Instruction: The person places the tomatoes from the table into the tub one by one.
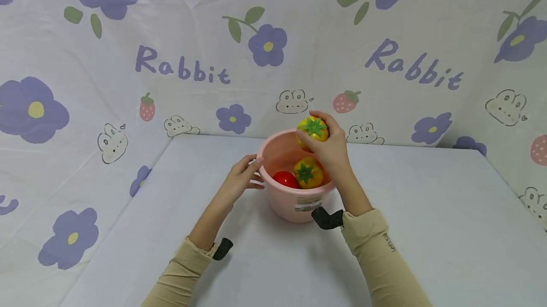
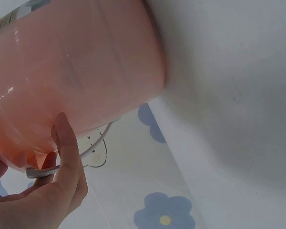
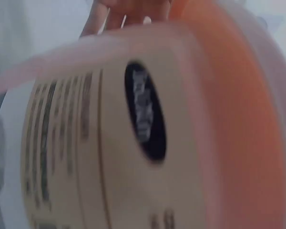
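Note:
A pink plastic bucket stands on the table in front of me. My left hand holds its left rim, with the thumb at the rim and the other fingers along the outer wall near the thin handle. Above the bucket's right side, my right hand grips a yellow tomato-like fruit with a green star-shaped top. Inside the bucket lie a similar yellow-orange ribbed fruit and a smooth red round fruit, partly hidden by the front rim. The right wrist view shows neither held fruit nor right hand.
A paper label is stuck on the bucket's front wall. The white table extends on both sides. Behind it hangs a white cloth printed with purple flowers, rabbits and strawberries. A black wrist mount juts from the right sleeve beside the bucket.

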`<control>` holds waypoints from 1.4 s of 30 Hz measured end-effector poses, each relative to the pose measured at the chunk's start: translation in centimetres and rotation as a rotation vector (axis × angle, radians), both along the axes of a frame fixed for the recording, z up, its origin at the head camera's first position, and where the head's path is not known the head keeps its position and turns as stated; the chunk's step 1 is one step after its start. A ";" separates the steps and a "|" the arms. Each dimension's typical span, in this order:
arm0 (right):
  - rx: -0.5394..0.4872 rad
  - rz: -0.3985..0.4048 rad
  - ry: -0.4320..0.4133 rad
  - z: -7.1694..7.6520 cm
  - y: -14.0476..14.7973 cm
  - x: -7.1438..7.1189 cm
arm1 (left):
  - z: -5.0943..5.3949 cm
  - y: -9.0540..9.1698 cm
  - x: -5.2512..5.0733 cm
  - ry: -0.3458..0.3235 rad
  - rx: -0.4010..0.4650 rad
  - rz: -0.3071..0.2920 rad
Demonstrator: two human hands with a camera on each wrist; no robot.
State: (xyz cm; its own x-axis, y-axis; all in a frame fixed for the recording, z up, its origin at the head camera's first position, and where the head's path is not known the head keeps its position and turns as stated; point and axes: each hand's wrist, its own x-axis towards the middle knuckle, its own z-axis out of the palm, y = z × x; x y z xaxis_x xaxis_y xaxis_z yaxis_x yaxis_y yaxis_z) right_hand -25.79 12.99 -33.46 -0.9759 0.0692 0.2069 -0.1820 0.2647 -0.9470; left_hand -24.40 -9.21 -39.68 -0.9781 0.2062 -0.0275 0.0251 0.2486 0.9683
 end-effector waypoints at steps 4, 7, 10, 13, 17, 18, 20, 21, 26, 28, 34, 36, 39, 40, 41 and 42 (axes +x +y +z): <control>0.026 0.031 -0.043 0.2 -0.9 -0.1 | 0.1 0.0 0.1 -0.003 0.005 0.000; 0.073 0.038 -0.086 0.4 -1.4 -0.1 | 0.2 0.0 0.1 -0.010 0.012 -0.002; 0.127 0.036 -0.122 0.5 -1.9 0.0 | 0.2 0.0 0.1 -0.013 0.016 -0.007; 0.155 0.042 -0.156 0.5 -2.3 0.0 | 0.1 0.0 0.1 -0.012 0.014 -0.009; 0.180 0.055 -0.210 0.3 -2.6 -0.1 | 0.2 0.0 0.1 -0.009 0.015 -0.012; 0.186 0.058 -0.226 0.3 -2.6 -0.1 | 0.2 0.0 0.1 -0.010 0.015 -0.012; 0.208 0.066 -0.253 0.3 -2.7 -0.2 | 0.2 0.1 0.2 -0.012 0.014 -0.014; 0.220 0.072 -0.266 0.3 -2.8 -0.2 | 0.2 0.1 0.2 -0.013 0.014 -0.016; 0.282 0.113 -0.312 0.1 -2.8 -0.2 | 0.3 0.1 0.2 -0.012 0.011 -0.022; 0.291 0.124 -0.314 0.0 -2.8 -0.1 | 0.3 0.1 0.3 -0.011 0.008 -0.023; 0.224 0.147 -0.291 -0.2 -2.7 0.0 | 0.2 0.1 0.3 -0.009 0.009 -0.021; 0.196 0.153 -0.270 -0.3 -2.7 0.1 | 0.2 0.1 0.3 -0.006 0.013 -0.019; 0.201 0.151 -0.225 -0.3 -2.6 0.5 | 0.3 0.1 0.4 -0.007 0.012 -0.016; 0.213 0.151 -0.206 -0.3 -2.5 0.7 | 0.3 0.0 0.4 -0.010 0.012 -0.015; 0.233 0.152 -0.186 -0.3 -2.4 0.8 | 0.3 0.0 0.5 -0.013 0.012 -0.014; 0.253 0.152 -0.167 -0.4 -2.3 1.0 | 0.3 0.0 0.5 -0.016 0.010 -0.012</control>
